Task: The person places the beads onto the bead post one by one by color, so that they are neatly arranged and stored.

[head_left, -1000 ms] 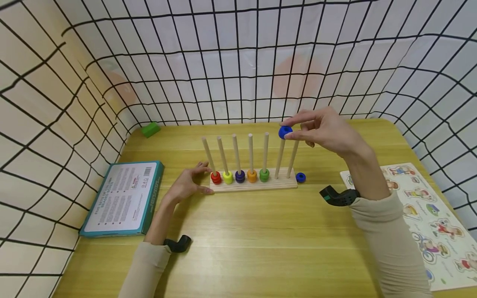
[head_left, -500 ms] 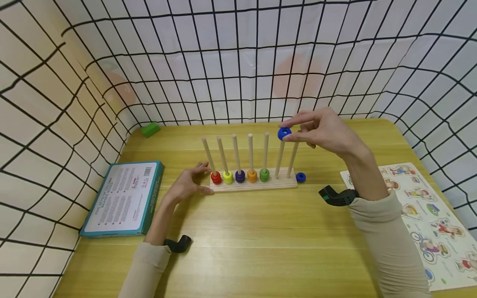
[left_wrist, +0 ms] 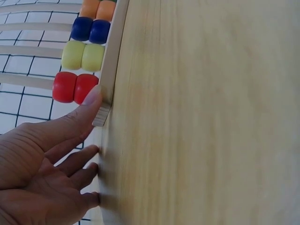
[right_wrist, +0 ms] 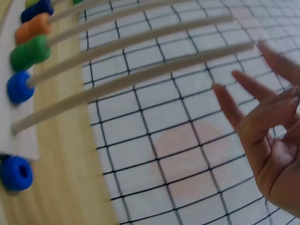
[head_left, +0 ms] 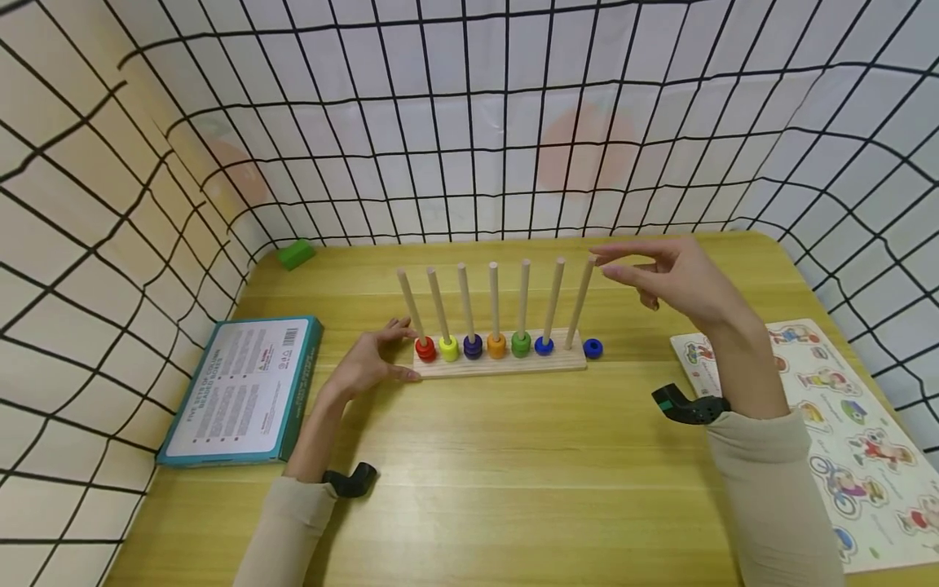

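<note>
A wooden bead stand [head_left: 506,366] with upright pegs rests on the table. Red beads [head_left: 425,350], yellow beads [head_left: 449,349], dark blue beads [head_left: 473,347], orange beads [head_left: 496,346] and green beads [head_left: 521,345] sit low on their pegs in pairs. A single blue bead [head_left: 544,346] is on the following peg, and the rightmost peg [head_left: 580,303] is bare. My left hand [head_left: 364,364] holds the stand's left end, thumb [left_wrist: 93,96] at the front beside the red beads. Holding nothing, my right hand [head_left: 678,277] hovers at the rightmost peg's tip. Another blue bead [head_left: 592,349] lies beside the stand's right end.
A teal-edged box [head_left: 242,391] lies at the left, with a green block [head_left: 296,253] behind it. A picture board [head_left: 858,448] is at the right, partly under the right forearm. Black netting [head_left: 506,122] encloses the table's back and sides.
My right hand has let go of the blue bead, which has dropped down its peg to the base. The hand has shifted right. My left hand stays on the stand.
</note>
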Demonstrator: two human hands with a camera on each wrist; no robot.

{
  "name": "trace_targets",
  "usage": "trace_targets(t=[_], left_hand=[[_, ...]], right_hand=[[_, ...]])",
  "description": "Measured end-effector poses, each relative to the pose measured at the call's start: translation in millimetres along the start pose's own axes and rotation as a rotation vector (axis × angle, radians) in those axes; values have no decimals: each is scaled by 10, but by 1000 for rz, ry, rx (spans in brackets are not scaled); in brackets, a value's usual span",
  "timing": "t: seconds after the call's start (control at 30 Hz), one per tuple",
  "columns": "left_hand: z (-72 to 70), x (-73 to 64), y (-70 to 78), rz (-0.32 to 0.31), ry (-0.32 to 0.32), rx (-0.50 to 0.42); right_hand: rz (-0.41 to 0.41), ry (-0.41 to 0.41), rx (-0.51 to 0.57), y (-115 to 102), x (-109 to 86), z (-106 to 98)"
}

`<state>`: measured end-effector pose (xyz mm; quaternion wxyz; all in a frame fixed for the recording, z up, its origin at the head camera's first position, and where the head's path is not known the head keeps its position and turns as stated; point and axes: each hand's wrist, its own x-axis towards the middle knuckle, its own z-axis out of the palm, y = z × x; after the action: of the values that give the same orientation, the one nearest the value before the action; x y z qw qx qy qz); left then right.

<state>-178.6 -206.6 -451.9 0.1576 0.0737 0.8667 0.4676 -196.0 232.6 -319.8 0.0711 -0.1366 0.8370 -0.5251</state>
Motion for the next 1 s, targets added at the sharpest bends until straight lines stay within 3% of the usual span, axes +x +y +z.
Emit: trace_targets(t=[0.17,0.4,0.63,1.0], left_hand=[[-9,-2,4,0,3,-4],[-16,-7,10,-4,4,-15],[-8,1,26,-1,-2,-19],[2,1,9,-18,2,-19]], right_hand=[[65,-61,-30,353,-50,-57],[145,-285,-50,859,50,-27],[247,-338,-75,1129,114,96],[250,-347,-87,1254,148,214]])
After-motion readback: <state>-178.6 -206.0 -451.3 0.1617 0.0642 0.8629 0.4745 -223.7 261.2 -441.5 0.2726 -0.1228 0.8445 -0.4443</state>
